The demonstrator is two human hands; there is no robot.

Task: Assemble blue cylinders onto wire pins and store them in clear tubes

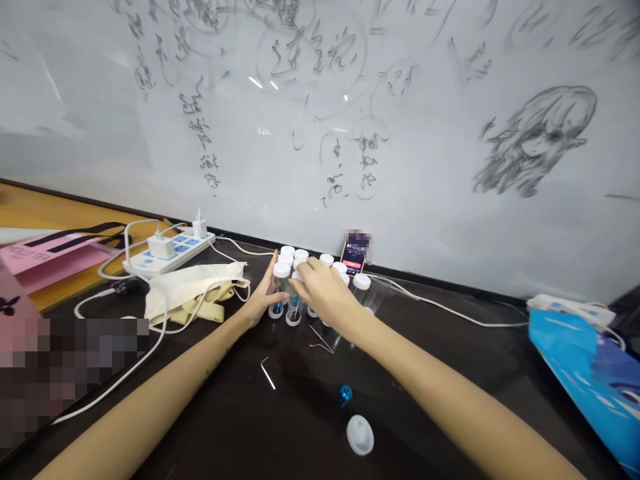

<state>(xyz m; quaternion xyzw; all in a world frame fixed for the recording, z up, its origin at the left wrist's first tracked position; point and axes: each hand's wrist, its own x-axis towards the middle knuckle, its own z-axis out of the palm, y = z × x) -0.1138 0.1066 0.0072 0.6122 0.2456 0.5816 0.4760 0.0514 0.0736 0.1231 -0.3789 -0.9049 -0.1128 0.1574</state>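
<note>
Perhaps to keep the tubes (280, 285) upright, the left hand (260, 302) cups their side with spread grip; the right hand (324, 288) pinches one white cap (297, 275).

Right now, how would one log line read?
left hand: against a capped bottle | right hand: at the next bottle's cap | table: bent metal rod, blue piece, white lid

Hands (325, 288) at white-capped tubes (294, 313), phone (353, 257), whiteboard (425, 220) behind
</note>
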